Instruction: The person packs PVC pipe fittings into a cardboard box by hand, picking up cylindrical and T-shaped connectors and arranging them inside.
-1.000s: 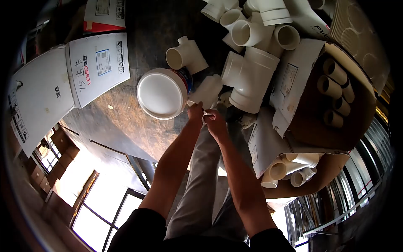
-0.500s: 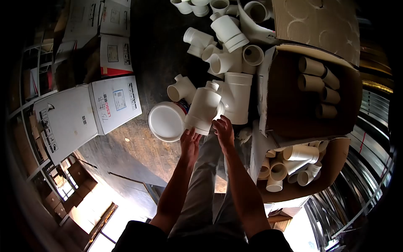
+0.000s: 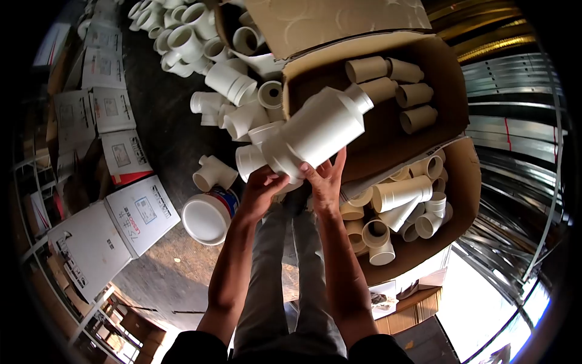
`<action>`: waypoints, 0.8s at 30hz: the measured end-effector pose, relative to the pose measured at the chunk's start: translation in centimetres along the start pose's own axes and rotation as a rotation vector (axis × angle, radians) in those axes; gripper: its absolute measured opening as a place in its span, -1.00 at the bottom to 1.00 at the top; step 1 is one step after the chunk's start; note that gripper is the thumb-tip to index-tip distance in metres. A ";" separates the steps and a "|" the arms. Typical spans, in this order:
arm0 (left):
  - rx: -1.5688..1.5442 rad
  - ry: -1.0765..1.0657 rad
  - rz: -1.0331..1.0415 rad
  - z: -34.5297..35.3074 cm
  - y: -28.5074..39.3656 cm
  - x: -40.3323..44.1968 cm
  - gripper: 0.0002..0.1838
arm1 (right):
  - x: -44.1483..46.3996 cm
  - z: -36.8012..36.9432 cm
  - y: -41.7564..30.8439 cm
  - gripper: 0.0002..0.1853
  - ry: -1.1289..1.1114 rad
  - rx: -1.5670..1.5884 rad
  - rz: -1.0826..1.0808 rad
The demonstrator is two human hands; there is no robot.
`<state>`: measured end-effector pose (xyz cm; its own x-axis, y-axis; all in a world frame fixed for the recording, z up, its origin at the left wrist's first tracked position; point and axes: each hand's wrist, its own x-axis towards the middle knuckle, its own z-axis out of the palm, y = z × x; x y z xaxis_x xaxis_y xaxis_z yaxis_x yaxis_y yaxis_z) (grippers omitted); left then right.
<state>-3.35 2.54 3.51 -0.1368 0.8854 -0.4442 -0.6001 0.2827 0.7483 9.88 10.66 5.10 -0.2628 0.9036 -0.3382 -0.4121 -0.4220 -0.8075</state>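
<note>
A large white pipe fitting (image 3: 324, 130) with a narrow stub end is tilted in the air, its stub pointing up and to the right. My left hand (image 3: 262, 189) is closed on its lower left end. The thumb of my right hand (image 3: 327, 185) presses on its lower side, and some fingers are hidden behind it. Just beyond the stub is an open cardboard box (image 3: 451, 85) holding several reducer-like fittings (image 3: 415, 95). Left of the held piece, more white fittings (image 3: 248, 118) lie piled on the dark floor.
A second cardboard box (image 3: 467, 200) nearer me holds several mixed pipe fittings (image 3: 403, 194). A white-lidded bucket (image 3: 205, 219) stands at left beside a small tee fitting (image 3: 215, 173). Printed white cartons (image 3: 143, 215) line the left side. Metal strips (image 3: 515, 133) are stacked at right.
Both hands have lifted the large fitting and turned it from near upright to a rightward tilt. It has moved close to the upper box. My view has shifted right.
</note>
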 end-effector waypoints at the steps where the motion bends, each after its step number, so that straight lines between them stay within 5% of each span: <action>1: 0.038 -0.029 -0.067 1.1 -0.5 0.9 -0.68 | 0.4 -1.6 0.1 0.18 0.053 0.027 -0.006; 4: 0.171 -0.113 -0.161 4.5 -2.4 3.3 -0.66 | 1.0 -5.5 -0.6 0.13 0.187 0.102 0.033; 7: -0.103 -0.005 -0.176 7.4 -5.2 5.5 -0.67 | 1.7 -9.3 -0.5 0.09 0.334 0.104 0.087; 12: 0.012 0.084 -0.160 10.5 -7.7 9.3 -0.74 | 4.3 -15.5 -2.2 0.04 0.319 -0.038 0.276; 14: 0.013 0.134 -0.179 11.2 -8.8 11.1 -0.76 | 5.4 -18.6 -2.7 -0.17 0.571 -0.347 0.070; 16: -0.015 0.253 -0.166 11.6 -9.6 13.1 -0.88 | 7.5 -22.9 -2.6 -0.14 0.922 -0.727 -0.193; 18: -0.006 0.241 -0.193 11.9 -10.1 14.6 -0.86 | 9.9 -25.6 -4.4 -0.09 1.119 -1.172 -0.041; 20: -0.153 0.173 -0.294 12.5 -10.3 16.0 -0.87 | 12.4 -27.7 -5.4 -0.01 1.243 -1.235 0.048; 21: -0.198 0.151 -0.348 11.6 -11.7 17.1 -0.86 | 14.9 -31.5 -5.5 -0.04 1.249 -0.818 0.298; 24: -0.199 0.206 -0.389 12.1 -13.4 18.8 -0.90 | 16.3 -33.5 -7.0 -0.55 1.265 -0.783 0.608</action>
<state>11.68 19.91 -8.90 -0.0131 0.6307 -0.7759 -0.7740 0.4849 0.4072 37.68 30.82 -10.95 0.8059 0.2687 -0.5276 0.1100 -0.9435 -0.3126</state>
